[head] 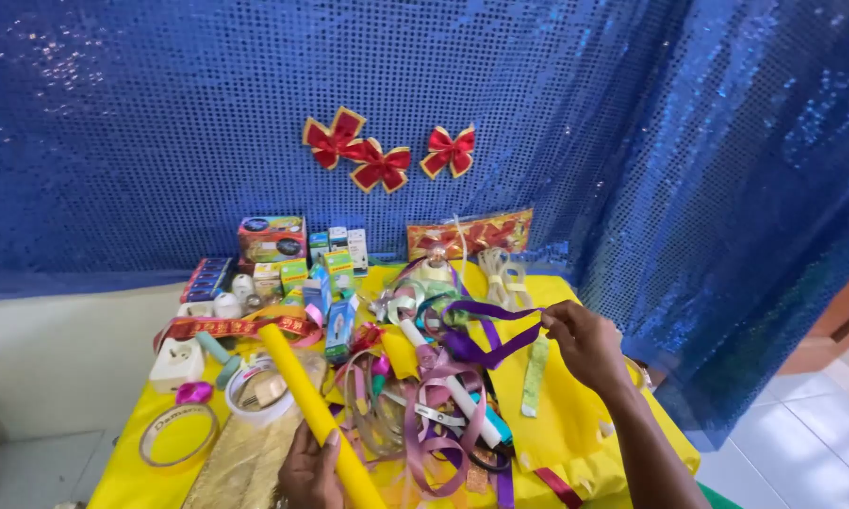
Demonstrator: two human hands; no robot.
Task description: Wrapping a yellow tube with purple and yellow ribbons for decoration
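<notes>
The right hand reaches forward over the bench, fingers pinched on a purple ribbon trailing left from them above the ribbon pile. The left hand, low near the bench's front edge, grips a slanted yellow roll.

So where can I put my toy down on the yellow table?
Bare yellow cloth shows right of the ribbon pile, below the right hand. A small patch lies by the tape ring at the front left corner. The middle and back, among the small boxes, are crowded.
</notes>
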